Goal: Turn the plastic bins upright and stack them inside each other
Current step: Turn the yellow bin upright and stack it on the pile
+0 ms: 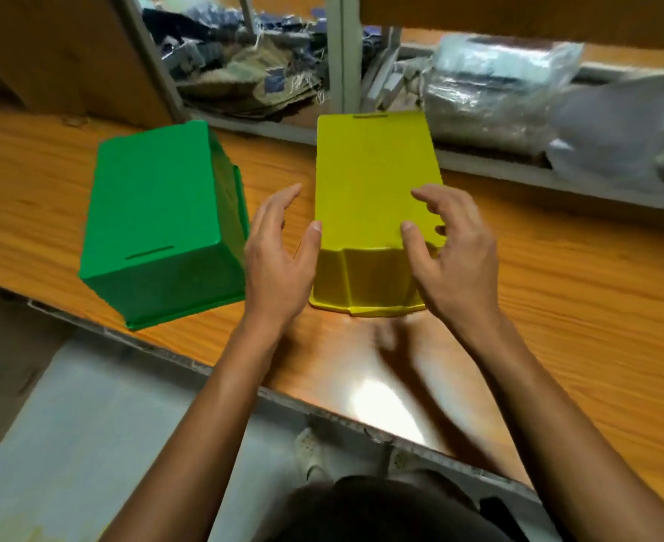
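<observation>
A yellow plastic bin (373, 178) lies upside down on the wooden table (557, 299), its flat base facing up. A green plastic bin (158, 213) lies upside down to its left, close to the table's front edge. My left hand (279, 252) is at the yellow bin's near left corner, thumb touching the base edge, fingers spread and relaxed in the gap between the bins. My right hand (447, 248) hovers over the yellow bin's near right corner, thumb on the base, fingers loosely bent. Neither hand has closed round the bin.
Behind the bins runs a low shelf with a pile of fabric scraps (252, 76) and clear plastic bags (498, 91). A grey upright post (344, 52) stands behind the yellow bin. The table's front edge (205, 369) runs diagonally; the floor is below.
</observation>
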`<state>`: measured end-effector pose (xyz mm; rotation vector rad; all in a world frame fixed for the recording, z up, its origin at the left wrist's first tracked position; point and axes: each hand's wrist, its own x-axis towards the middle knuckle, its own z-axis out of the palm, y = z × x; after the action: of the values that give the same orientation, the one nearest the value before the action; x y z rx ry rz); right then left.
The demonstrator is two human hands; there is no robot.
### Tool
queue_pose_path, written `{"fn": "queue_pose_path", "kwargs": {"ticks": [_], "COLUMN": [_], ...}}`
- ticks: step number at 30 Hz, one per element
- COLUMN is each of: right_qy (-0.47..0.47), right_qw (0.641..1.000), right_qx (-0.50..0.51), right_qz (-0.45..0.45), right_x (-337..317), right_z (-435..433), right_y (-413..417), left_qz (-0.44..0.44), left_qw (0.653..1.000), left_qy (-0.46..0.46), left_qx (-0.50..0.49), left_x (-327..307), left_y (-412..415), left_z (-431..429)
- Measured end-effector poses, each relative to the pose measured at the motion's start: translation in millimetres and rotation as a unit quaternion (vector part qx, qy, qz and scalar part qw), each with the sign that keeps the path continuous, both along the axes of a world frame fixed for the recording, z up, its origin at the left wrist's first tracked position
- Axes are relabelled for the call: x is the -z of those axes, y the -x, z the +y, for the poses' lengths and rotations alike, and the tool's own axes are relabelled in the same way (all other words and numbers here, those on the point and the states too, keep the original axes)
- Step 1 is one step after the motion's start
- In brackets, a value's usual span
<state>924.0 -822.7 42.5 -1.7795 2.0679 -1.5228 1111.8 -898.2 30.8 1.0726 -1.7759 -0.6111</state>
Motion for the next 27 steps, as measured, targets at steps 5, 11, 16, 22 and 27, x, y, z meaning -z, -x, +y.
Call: {"fn": "queue_pose_path", "kwargs": {"ticks": [5, 11, 16, 22, 27], "right_qy": [-0.175, -0.332, -0.354, -0.348, -0.311], "right_qw": [0.974, 0.933, 0.914, 0.901, 0.885], "right_qx": [0.133, 0.135, 0.19, 0.178, 0.125], "right_qz": [0.054, -0.033, -0.058, -0.187, -0.322], "right_x": [-9.0, 9.2, 23.6, 14.8, 26.0], "right_z": [-34.4, -48.8, -29.5, -21.4, -20.1], "right_y": [15.5, 11.2, -5.1, 8.0, 15.9], "left_qz": [-0.012, 0.095, 0.057, 0.01, 0.029], "left_qw": [0.998, 0.92, 0.931, 0.926, 0.92], "left_qy": [-0.049, -0.365, -0.335, -0.355, -0.353], "left_qx": [0.025, 0.108, 0.129, 0.127, 0.168], "left_x": [-10.2, -0.4, 17.4, 16.7, 11.9], "left_y": [14.1, 40.8, 37.0, 35.2, 43.1], "left_z": [-57.4, -83.8, -71.4, -82.5, -79.8]}}
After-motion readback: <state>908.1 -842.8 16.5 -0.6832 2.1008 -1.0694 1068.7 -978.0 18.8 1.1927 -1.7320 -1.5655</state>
